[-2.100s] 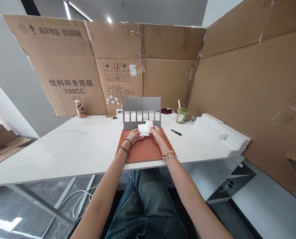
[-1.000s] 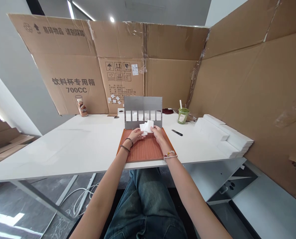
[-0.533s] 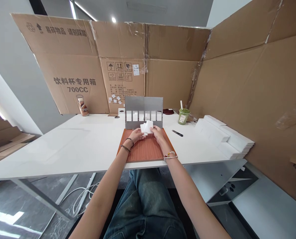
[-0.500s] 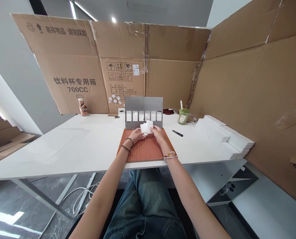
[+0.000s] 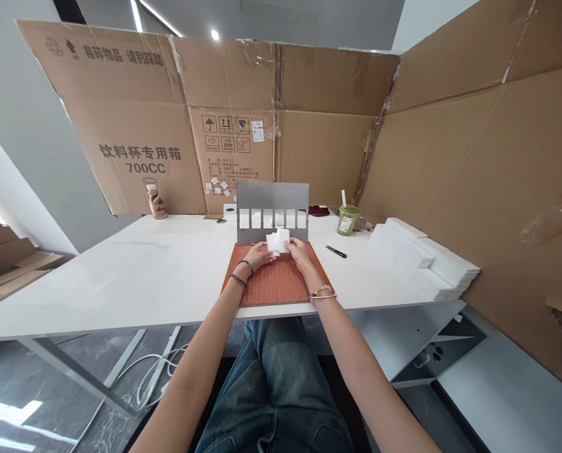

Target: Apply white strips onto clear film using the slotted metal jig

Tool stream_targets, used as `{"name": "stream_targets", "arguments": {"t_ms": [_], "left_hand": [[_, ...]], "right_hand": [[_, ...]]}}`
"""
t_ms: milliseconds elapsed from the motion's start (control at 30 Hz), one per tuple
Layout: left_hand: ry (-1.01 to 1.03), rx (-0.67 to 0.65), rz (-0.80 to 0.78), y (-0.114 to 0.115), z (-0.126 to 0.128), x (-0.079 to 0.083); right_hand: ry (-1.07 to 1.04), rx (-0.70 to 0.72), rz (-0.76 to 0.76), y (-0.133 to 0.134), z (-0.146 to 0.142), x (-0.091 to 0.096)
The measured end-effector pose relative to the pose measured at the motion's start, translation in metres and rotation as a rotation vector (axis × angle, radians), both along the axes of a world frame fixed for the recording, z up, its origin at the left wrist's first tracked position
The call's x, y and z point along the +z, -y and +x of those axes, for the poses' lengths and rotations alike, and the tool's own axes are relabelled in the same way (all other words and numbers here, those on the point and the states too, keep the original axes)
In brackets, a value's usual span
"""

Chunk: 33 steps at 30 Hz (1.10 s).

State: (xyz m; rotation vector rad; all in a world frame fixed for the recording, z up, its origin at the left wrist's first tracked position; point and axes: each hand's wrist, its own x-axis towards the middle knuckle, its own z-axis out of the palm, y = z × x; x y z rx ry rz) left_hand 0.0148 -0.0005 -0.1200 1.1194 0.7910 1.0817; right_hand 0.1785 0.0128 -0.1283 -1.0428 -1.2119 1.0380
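Note:
Several small white cards or paper pieces [image 5: 279,240], partly fanned over one another, are held between both hands. My left hand [image 5: 260,253] grips them at their left side, fingers closed. At the right edge, my right hand [image 5: 297,248] pinches them. Both hands are above a reddish-brown wood-grain board [image 5: 275,283] lying at the table's front edge. Behind the cards stands an upright grey panel [image 5: 272,194] with a row of rectangular openings, hinged or resting at the board's far edge. Whether the pieces are paper or thin plastic, I cannot tell.
A black pen-like knife [image 5: 336,251] lies right of the board on the white table [image 5: 177,270]. Farther back are a green cup [image 5: 347,221] and a brown bottle [image 5: 157,202]. White sheets are stacked [image 5: 432,261] at the right. Cardboard walls [image 5: 328,138] enclose the back and right.
The view has shifted very slightly. Both hands keep hold of the white cards in nearly the same place over the board.

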Motion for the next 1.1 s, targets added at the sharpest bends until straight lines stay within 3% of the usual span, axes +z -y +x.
{"name": "stream_targets", "arguments": {"t_ms": [733, 1100], "left_hand": [[-0.089, 0.023, 0.021, 0.0013, 0.0017, 0.0032], [-0.076, -0.022, 0.052, -0.0069, -0.0018, -0.0034]], "right_hand": [[0.007, 0.006, -0.018, -0.0055, 0.0005, -0.0038], [0.012, 0.01, -0.011, -0.0035, 0.0006, -0.0028]]}}
